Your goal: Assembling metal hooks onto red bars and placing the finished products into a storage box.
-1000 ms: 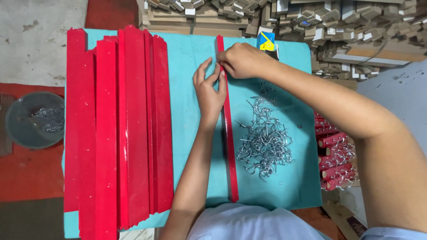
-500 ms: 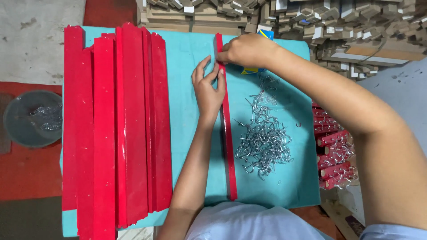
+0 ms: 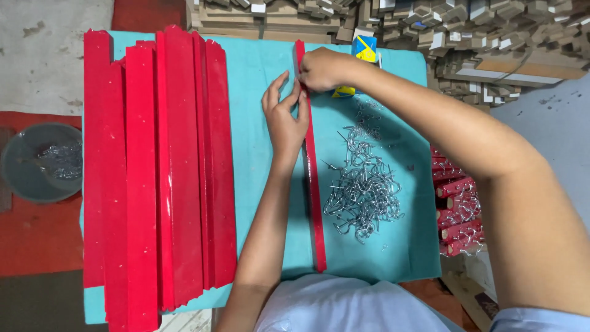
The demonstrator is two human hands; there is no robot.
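A long, narrow red strip [image 3: 314,203] lies lengthwise on the teal table [image 3: 258,67]. My left hand [image 3: 284,120] rests on the strip's left edge near its far end, fingers pinching it. My right hand [image 3: 322,69] is closed over the strip just beyond the left hand; what is between its fingers is hidden. A pile of silver metal screw hooks [image 3: 365,178] lies right of the strip, under my right forearm.
A stack of several long red strips [image 3: 160,166] covers the table's left half. A grey bowl with metal pieces [image 3: 40,161] sits on the floor at left. Red strips with hooks fitted [image 3: 458,212] lie at the right edge. Wooden blocks [image 3: 430,24] are heaped beyond the table.
My right hand has shifted slightly toward the strip's far end; my left hand has stayed on the strip beside it.
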